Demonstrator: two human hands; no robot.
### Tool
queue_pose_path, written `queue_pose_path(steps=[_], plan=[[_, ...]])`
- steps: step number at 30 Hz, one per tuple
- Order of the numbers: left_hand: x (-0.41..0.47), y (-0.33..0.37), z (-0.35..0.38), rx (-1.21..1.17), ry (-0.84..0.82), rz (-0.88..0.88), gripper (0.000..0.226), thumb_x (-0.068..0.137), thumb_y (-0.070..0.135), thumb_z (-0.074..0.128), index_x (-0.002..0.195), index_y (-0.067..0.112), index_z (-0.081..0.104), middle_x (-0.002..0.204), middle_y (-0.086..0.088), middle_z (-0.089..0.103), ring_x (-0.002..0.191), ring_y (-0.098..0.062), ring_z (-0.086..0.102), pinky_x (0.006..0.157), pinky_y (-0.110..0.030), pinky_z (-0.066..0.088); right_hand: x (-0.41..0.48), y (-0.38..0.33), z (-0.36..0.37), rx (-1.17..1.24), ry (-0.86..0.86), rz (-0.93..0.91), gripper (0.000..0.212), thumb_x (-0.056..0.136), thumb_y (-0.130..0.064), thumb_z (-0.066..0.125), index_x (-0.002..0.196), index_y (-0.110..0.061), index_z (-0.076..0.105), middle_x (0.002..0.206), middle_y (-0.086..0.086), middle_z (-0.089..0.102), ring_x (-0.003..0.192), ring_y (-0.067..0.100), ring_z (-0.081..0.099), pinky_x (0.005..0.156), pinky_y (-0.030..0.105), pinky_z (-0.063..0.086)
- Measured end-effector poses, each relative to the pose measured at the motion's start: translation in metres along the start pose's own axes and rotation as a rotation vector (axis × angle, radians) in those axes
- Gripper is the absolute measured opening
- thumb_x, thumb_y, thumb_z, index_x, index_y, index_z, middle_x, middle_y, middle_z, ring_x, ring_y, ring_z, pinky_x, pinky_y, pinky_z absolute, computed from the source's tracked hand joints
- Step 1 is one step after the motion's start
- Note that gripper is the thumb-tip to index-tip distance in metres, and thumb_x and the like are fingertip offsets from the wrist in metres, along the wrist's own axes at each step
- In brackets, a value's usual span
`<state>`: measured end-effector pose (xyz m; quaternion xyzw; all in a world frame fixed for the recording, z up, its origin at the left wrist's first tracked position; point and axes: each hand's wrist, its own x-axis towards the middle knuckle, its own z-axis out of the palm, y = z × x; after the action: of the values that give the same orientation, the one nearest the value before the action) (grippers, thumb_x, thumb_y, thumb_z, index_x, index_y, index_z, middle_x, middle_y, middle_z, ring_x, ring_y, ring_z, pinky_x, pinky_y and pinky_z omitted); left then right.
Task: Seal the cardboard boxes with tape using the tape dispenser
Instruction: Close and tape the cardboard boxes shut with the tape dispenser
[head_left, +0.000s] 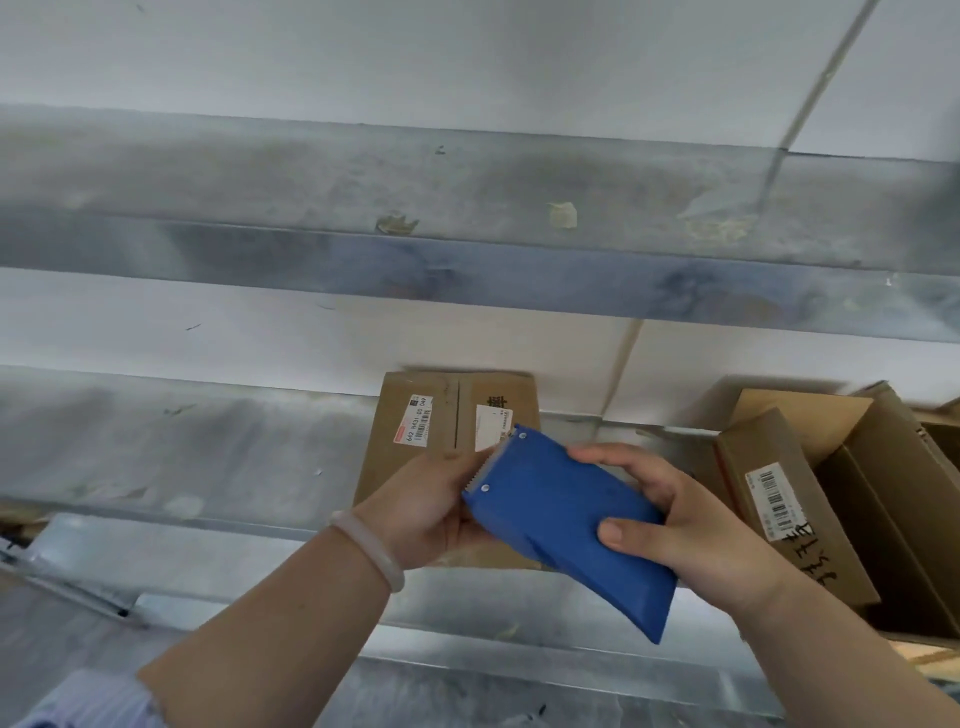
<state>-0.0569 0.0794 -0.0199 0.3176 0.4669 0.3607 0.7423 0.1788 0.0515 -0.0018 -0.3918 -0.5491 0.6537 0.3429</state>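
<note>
**Q:** While both hands are up over the metal table (249, 566), what are they holding?

**A:** A blue tape dispenser (566, 525), held flat side up and tilted, above the middle of the table. Its toothed cutting edge points away from the person, to the upper left.

**Q:** How does each grip sit on it?

**A:** The right grip (691, 525) is closed on the near half, with the thumb pressed on the blue face and the fingers curled over the far edge. The left grip (431, 509) wraps the toothed end from the left. Its fingers go underneath and are hidden. A pale bangle (374, 551) circles that wrist, and a striped sleeve (88, 696) shows at the elbow.

**Q:** Where are the boxes?

**A:** A closed cardboard box (415, 415) lies at the table's far edge, against a white wall panel (208, 332), directly behind the dispenser. It carries two printed labels, and its centre seam shows as a dark line. An open cardboard box (872, 519) stands toward the table's right end. One raised flap bears a barcode label and dark handwriting.
</note>
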Motion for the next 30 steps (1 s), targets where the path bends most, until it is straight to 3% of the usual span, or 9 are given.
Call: queue_pose_path(steps=[4, 6, 9, 15, 21, 30], plan=[[-0.002, -0.005, -0.007, 0.074, 0.122, 0.098, 0.026, 0.097, 0.01, 0.052, 0.088, 0.007, 0.076, 0.083, -0.015, 0.072, 0.071, -0.024, 0.068, 0.059, -0.032, 0.056, 0.007, -0.005, 0.002, -0.066, -0.032, -0.003, 0.056, 0.067, -0.028, 0.082, 0.12, -0.037, 0.066, 0.124, -0.002, 0.067, 0.108, 0.024, 0.067, 0.079, 0.028, 0.056], [-0.003, -0.005, -0.007, 0.172, 0.223, 0.168, 0.027, 0.095, 0.014, 0.057, 0.078, 0.012, 0.077, 0.079, -0.015, 0.073, 0.068, -0.024, 0.07, 0.059, -0.031, 0.056, 0.009, -0.006, 0.002, -0.104, -0.038, 0.003, 0.056, 0.065, -0.031, 0.084, 0.118, -0.039, 0.066, 0.123, -0.004, 0.067, 0.107, 0.023, 0.067, 0.078, 0.028, 0.056], [-0.004, -0.007, -0.009, 0.263, 0.323, 0.24, 0.022, 0.093, 0.024, 0.061, 0.084, 0.012, 0.077, 0.08, -0.012, 0.074, 0.071, -0.025, 0.072, 0.06, -0.032, 0.058, 0.011, -0.006, 0.002, -0.149, -0.052, 0.021, 0.059, 0.061, -0.033, 0.086, 0.116, -0.042, 0.067, 0.121, -0.007, 0.068, 0.108, 0.02, 0.067, 0.079, 0.027, 0.056], [-0.008, -0.014, -0.012, 0.232, 0.43, 0.297, 0.021, 0.089, 0.028, 0.067, 0.083, 0.01, 0.076, 0.076, -0.009, 0.074, 0.068, -0.021, 0.072, 0.051, -0.021, 0.053, 0.011, -0.009, -0.002, -0.214, -0.096, 0.03, 0.06, 0.062, -0.029, 0.086, 0.117, -0.043, 0.067, 0.123, -0.01, 0.067, 0.109, 0.013, 0.066, 0.081, 0.021, 0.054], [-0.009, -0.016, -0.031, 0.087, 0.566, 0.329, 0.013, 0.086, 0.02, 0.072, 0.077, 0.011, 0.073, 0.067, -0.006, 0.071, 0.062, -0.018, 0.07, 0.054, -0.032, 0.058, 0.009, -0.016, -0.015, -0.389, -0.115, 0.021, 0.059, 0.064, -0.027, 0.084, 0.115, -0.051, 0.066, 0.122, -0.021, 0.065, 0.108, 0.006, 0.065, 0.083, 0.019, 0.053], [-0.033, -0.036, -0.095, -0.003, 0.78, 0.338, 0.012, 0.088, 0.017, 0.07, 0.084, 0.006, 0.07, 0.065, -0.007, 0.071, 0.062, -0.016, 0.07, 0.053, -0.03, 0.058, -0.004, -0.026, -0.055, -0.577, -0.113, 0.067, 0.059, 0.06, -0.036, 0.083, 0.112, -0.057, 0.064, 0.113, -0.022, 0.069, 0.098, 0.003, 0.068, 0.076, 0.015, 0.053]])
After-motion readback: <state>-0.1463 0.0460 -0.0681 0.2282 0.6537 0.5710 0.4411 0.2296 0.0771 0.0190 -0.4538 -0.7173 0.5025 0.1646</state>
